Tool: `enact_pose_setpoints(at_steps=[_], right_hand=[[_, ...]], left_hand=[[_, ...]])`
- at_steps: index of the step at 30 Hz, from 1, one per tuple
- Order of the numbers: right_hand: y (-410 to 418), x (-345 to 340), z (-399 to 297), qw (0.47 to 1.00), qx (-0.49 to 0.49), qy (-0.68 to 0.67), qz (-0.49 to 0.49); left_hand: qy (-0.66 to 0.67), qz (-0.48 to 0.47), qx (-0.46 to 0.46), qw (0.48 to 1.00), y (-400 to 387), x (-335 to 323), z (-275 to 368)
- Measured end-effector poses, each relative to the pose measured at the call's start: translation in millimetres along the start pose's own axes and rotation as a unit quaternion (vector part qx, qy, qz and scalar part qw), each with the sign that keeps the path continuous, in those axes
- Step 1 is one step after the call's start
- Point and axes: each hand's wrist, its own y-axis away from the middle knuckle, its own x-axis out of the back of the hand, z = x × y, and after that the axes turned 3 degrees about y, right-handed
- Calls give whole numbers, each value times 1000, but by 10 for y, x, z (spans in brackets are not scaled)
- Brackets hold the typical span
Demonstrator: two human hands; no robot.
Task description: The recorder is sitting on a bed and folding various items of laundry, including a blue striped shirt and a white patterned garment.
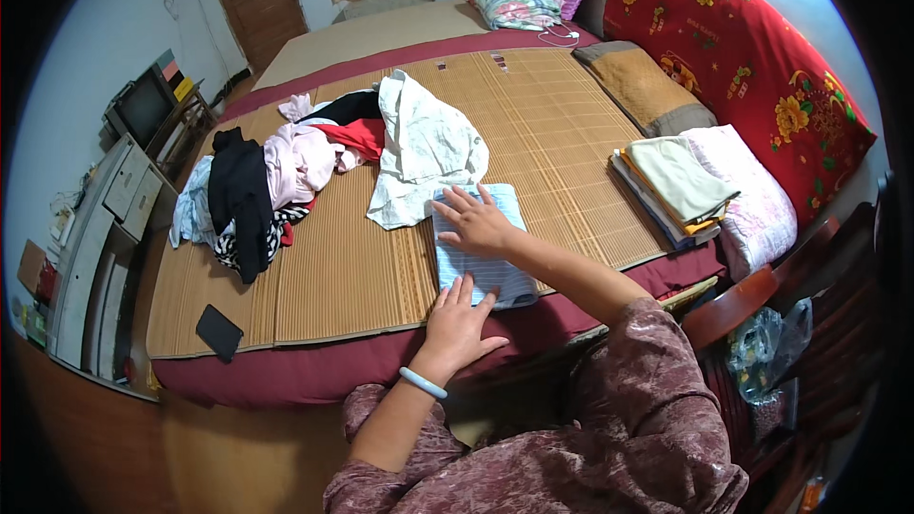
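A folded light-blue striped garment [510, 268] lies near the front edge of the bamboo mat [343, 285]. My left hand [457, 332], with a pale bangle at its wrist, rests fingertips on the garment's near edge, fingers spread. Flat across its upper part lies my right hand [475, 223], fingers apart too. A rumpled white garment [428, 150] sits just beyond the folded one. Further left is a loose heap with a black garment [243, 193], a pink garment [296, 164] and a red garment [360, 137]. To the right stands a stack of folded clothes [671, 178].
A black smartphone [219, 333] lies at the mat's front left corner. Beside the folded stack are a pale pink pillow [757, 207] and a brown pillow [643, 86]. A wooden chair [735, 307] with plastic bags stands close on the right, and a desk [107, 228] at the left.
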Motion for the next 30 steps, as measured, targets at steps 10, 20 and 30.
enact_pose_setpoints(at_steps=[10, 20, 30], right_hand=[[85, -72, 521, 992, -118, -53, 3], [111, -243, 520, 991, -98, -4, 86], [102, -52, 460, 990, -122, -66, -33]], left_hand=[[19, 28, -24, 999, -82, 50, 40], [36, 124, -25, 991, -478, -82, 285], [32, -60, -15, 998, -367, -132, 321]])
